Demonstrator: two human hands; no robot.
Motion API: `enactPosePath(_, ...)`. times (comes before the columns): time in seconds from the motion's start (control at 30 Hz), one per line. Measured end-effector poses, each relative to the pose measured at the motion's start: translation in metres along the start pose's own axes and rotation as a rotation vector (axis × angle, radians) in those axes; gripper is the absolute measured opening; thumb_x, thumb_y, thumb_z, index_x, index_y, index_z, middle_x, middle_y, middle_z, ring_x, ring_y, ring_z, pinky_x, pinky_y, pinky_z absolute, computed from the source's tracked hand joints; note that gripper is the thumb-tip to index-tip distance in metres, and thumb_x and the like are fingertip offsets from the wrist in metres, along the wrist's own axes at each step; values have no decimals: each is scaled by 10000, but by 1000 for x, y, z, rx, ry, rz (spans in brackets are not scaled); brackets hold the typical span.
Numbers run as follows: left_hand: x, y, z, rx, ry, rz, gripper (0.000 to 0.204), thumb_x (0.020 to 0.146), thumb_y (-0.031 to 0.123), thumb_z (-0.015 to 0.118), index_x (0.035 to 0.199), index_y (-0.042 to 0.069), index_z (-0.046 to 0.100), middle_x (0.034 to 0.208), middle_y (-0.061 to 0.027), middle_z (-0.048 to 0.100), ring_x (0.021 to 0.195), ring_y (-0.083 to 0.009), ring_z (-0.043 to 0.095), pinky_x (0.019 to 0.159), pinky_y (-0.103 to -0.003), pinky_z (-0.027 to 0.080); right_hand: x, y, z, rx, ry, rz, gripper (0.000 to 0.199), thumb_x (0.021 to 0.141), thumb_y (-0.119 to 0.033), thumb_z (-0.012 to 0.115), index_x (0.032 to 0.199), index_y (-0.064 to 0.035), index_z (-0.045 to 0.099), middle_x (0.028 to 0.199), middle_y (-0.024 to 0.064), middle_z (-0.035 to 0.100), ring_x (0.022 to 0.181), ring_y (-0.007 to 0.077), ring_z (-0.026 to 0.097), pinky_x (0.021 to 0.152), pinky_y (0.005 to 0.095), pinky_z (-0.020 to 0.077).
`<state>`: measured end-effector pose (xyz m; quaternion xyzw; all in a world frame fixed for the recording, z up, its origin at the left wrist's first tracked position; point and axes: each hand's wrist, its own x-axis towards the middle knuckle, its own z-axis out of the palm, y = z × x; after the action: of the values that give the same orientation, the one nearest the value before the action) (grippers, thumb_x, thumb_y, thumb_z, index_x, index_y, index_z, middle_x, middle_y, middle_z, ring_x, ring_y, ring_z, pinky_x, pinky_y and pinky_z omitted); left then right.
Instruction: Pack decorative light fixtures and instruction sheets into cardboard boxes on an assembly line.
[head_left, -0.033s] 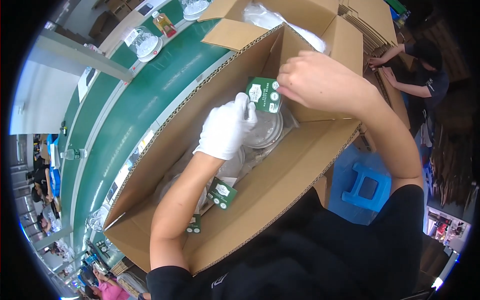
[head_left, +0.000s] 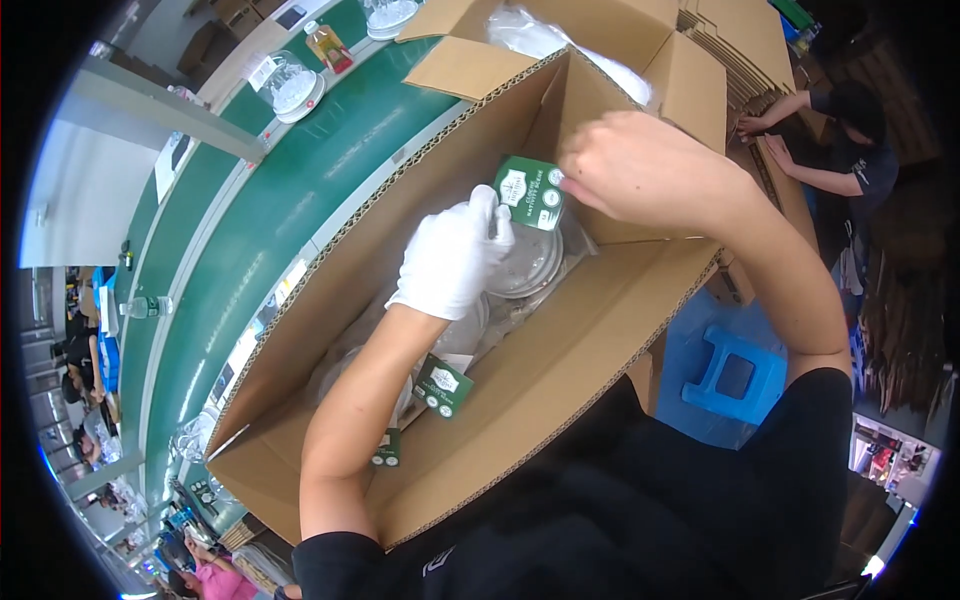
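in the head view, the left hand [head_left: 450,262], in a white glove, reaches down into a tall open carton [head_left: 600,315]. its thumb and fingertips are closed on the lower left edge of a green card [head_left: 532,193] with white print, with little gap between them. most of the card sticks out past the fingertips, up and to the right, its printed face turned upward.

the right hand [head_left: 630,168], bare and slightly blurred, is at the card's right edge with its fingers curled in toward the palm. i cannot tell how tightly they close, whether they touch the card or whether anything is between them.

the card lies between the 2 hands, over a round clear item [head_left: 532,270] in the carton, and partly covers it. a 2nd round item [head_left: 470,328] sits just beside it, partly hidden by the glove. nearer the left forearm are 2 more green cards, 1 [head_left: 443,388] tilted and 1 [head_left: 388,450] partly behind the arm.

beyond the carton runs a long green worktable [head_left: 235,250], bearing a clear dome [head_left: 292,92] on a round white base and, near it, a bottle [head_left: 328,48] with a red and yellow look. a blue stool [head_left: 745,408] stands on the floor to the right.
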<state>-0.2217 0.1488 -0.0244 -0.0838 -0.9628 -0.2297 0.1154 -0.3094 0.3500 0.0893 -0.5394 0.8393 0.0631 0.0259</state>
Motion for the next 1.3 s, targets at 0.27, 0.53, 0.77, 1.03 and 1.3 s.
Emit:
enactPosePath(0.27,-7,-10,-1,-54,23,-15,149,924,196,588,905,53,548,646,-194,632,585,-375,639,544,-494,517,40,-47,18,13,-997,-97,221,829,-81,583,957,8,740,989,191,723,959,351,700,801,443,561)
enactPosePath(0.53,-9,-7,2,-108,51,-54,140,900,165,625,845,66,543,638,-196,627,564,-388,628,539,-497,511,60,-54,164,-304,-1203,-226,410,759,-246,755,1159,-156,734,1205,102,685,1096,308,650,848,503,529)
enactPosePath(0.77,-6,-6,3,-165,48,-69,164,918,195,614,852,67,535,662,-196,637,591,-393,638,547,-501,517,53,-32,202,-663,-1212,-228,463,890,-322,660,1341,-226,618,1390,65,576,1296,278,496,1014,542,374)
enactPosePath(1.03,1,3,16,-51,-28,2,199,967,251,514,924,60,546,679,-179,666,573,-370,667,545,-478,556,33,-44,105,-684,-1139,-303,397,940,-269,578,1326,-206,647,1455,-2,542,1394,217,412,1148,427,263)
enactPosePath(1.3,5,9,42,51,48,74,164,905,226,625,846,96,545,643,-138,643,529,-327,642,507,-446,539,25,-43,96,-525,-1158,-280,350,924,-231,615,1263,-193,694,1374,9,613,1365,239,447,1134,459,276)
